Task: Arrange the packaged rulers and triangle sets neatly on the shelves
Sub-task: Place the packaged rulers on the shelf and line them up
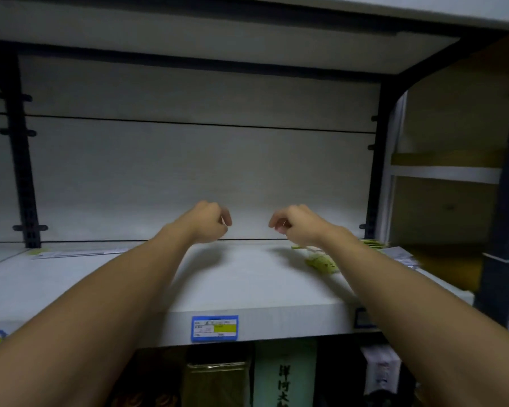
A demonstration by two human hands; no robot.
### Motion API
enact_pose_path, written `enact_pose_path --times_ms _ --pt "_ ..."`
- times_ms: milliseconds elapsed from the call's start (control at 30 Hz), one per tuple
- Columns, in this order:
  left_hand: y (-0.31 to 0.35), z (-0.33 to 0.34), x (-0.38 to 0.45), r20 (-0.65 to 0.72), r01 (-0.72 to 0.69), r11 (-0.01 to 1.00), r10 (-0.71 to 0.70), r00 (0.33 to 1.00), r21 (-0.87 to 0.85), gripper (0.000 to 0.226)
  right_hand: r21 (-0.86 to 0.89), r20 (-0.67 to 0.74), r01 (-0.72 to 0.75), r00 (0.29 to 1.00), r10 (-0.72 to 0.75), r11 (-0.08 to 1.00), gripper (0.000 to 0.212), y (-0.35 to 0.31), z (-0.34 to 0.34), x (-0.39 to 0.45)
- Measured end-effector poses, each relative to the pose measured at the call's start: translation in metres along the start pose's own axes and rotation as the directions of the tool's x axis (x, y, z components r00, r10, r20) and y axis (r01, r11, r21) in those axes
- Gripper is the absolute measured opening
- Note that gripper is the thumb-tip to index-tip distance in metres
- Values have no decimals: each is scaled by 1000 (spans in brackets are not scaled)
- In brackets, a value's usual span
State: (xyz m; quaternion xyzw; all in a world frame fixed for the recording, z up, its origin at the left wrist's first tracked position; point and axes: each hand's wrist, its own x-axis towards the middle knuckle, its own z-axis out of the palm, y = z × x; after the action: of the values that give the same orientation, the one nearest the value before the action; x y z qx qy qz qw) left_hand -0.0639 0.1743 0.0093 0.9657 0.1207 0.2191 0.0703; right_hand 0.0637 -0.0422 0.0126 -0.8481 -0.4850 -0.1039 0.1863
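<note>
Both my arms reach over a white shelf (247,277). My left hand (207,221) and my right hand (294,224) hover near the back panel with fingers curled and nothing visible in them. A packaged ruler (77,253) lies flat at the back left of the shelf. A green-and-clear packaged set (321,261) lies just under my right wrist. More packages with green and white cards (394,252) sit at the shelf's right end, partly hidden by my right forearm.
A blue price tag (214,328) is stuck on the shelf's front edge. Black brackets (24,177) stand at the back left and right. Another shelf board hangs overhead. Packaged goods (282,374) fill the level below. Yellow-brown shelving (447,207) stands to the right.
</note>
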Motion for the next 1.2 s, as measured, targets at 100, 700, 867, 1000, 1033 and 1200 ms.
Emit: enact_pose_path --times_ms 100,700,867,1000,1033,1200 --pt "19 4 4 20 -36 999 36 999 11 27 -68 -8 -21 1000 20 997 32 18 -28 -17" --pt "111 59 32 78 -194 980 190 979 45 25 -352 144 -225 946 291 908 29 114 -43 -90" --pt "149 65 46 56 -131 990 128 990 44 28 -436 156 -151 958 240 887 17 113 -55 -94" --pt "166 77 56 36 -74 997 73 997 33 33 -486 37 -165 977 208 858 19 106 -80 -89" --pt "169 80 57 36 -67 997 66 997 34 33 -493 -21 -193 978 210 849 18 106 -88 -87" --pt "195 95 64 41 -59 998 60 997 -37 24 -449 -230 -324 942 243 833 21 114 -115 -80"
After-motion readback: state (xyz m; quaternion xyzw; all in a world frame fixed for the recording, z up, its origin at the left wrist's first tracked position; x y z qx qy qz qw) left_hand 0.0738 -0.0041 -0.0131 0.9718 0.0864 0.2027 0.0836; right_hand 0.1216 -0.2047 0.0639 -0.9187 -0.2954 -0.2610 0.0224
